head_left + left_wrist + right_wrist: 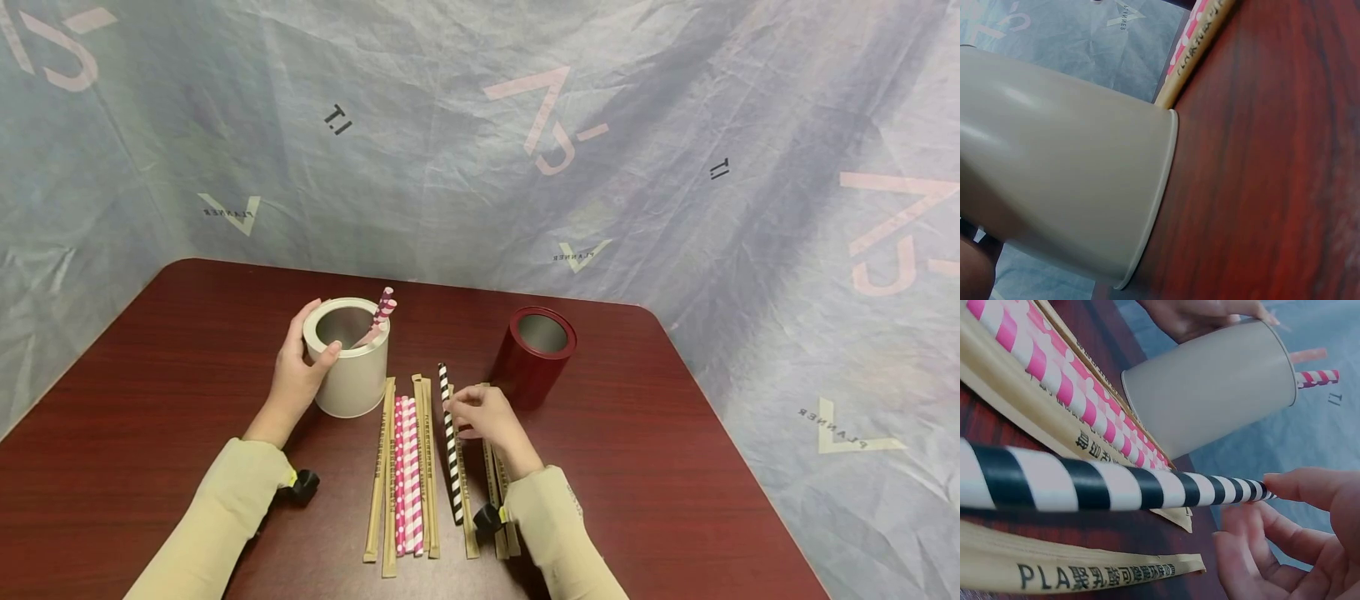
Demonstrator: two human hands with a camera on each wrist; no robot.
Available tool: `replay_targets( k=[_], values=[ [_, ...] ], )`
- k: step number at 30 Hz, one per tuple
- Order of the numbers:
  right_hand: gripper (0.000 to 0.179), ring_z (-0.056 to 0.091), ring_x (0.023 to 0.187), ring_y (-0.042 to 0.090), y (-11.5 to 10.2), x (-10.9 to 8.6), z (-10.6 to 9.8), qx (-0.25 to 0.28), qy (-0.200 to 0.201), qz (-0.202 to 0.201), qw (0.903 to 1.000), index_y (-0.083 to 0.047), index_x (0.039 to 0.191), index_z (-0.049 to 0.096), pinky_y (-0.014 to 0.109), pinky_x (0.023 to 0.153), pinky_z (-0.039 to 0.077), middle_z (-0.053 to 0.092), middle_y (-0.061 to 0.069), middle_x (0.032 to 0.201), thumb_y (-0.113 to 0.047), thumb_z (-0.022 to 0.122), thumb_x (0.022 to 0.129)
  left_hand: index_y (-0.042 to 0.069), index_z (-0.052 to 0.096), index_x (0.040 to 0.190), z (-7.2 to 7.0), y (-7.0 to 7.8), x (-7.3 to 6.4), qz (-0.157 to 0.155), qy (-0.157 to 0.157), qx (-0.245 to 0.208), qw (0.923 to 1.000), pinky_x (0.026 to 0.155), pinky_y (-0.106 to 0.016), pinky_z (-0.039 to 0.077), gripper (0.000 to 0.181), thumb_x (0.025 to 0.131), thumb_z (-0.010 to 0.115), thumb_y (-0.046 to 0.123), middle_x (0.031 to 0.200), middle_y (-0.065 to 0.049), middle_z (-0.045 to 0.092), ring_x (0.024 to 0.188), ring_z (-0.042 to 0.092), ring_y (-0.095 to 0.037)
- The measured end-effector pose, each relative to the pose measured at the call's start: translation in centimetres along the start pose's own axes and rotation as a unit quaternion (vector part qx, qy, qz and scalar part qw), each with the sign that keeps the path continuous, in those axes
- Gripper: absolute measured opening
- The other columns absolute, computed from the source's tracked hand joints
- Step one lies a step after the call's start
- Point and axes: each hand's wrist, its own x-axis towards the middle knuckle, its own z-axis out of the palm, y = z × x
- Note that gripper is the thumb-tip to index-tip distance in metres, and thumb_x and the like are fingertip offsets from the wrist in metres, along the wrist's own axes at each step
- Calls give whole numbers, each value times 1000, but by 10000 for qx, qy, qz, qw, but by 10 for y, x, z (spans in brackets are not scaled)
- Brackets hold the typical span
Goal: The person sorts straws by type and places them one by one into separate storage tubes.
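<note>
My left hand (296, 371) grips a cream-white tin can (351, 387) from its left side, thumb over the front of the rim and fingers behind. Several pink-patterned straws (384, 310) lean out of the can on its right. With thumb and finger, my right hand (491, 417) pinches a black-and-white striped straw (452, 467) near its far end. In the right wrist view the striped straw (1125, 483) passes above the paper-wrapped ones, its tip at the fingers (1297, 487). The left wrist view shows the can's side (1072, 144), with its base at the dark red tabletop.
Pink-and-white straws (408, 475) lie side by side in the middle of the table (645, 467), flanked by paper-wrapped straws (372, 500). More wrapped straws (501, 533) lie under the right forearm. Behind the right hand stands a red can (536, 375). A printed cloth (450, 167) hangs around the table.
</note>
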Motion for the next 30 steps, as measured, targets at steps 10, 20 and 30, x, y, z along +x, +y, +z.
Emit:
replay_targets(
  k=[10, 20, 30],
  values=[
    [25, 71, 69, 13, 0, -1, 2, 552, -18, -156, 9984, 12, 107, 60, 23, 62, 55, 72, 27, 95, -9, 55, 96, 11, 32, 150, 0, 0, -1, -2, -19, -58, 10000, 100, -10, 29, 72, 84, 62, 14, 151, -14, 40, 123, 38, 8],
    [25, 74, 87, 30, -2, -2, 2, 586, 247, -400, 9972, 9, 112, 58, 32, 69, 59, 72, 25, 98, -10, 57, 95, 10, 31, 150, 0, -1, 0, -13, 1, 2, 10000, 99, -9, 29, 74, 83, 62, 14, 151, -16, 39, 123, 36, 11],
    [32, 73, 91, 20, -16, -4, -1, 728, 334, -454, 9958, 5, 122, 57, 27, 70, 54, 71, 22, 109, -9, 61, 93, 11, 33, 150, 0, 0, -1, -15, 2, -49, 10000, 99, -8, 29, 73, 84, 62, 13, 151, -15, 40, 124, 37, 7]
  ],
)
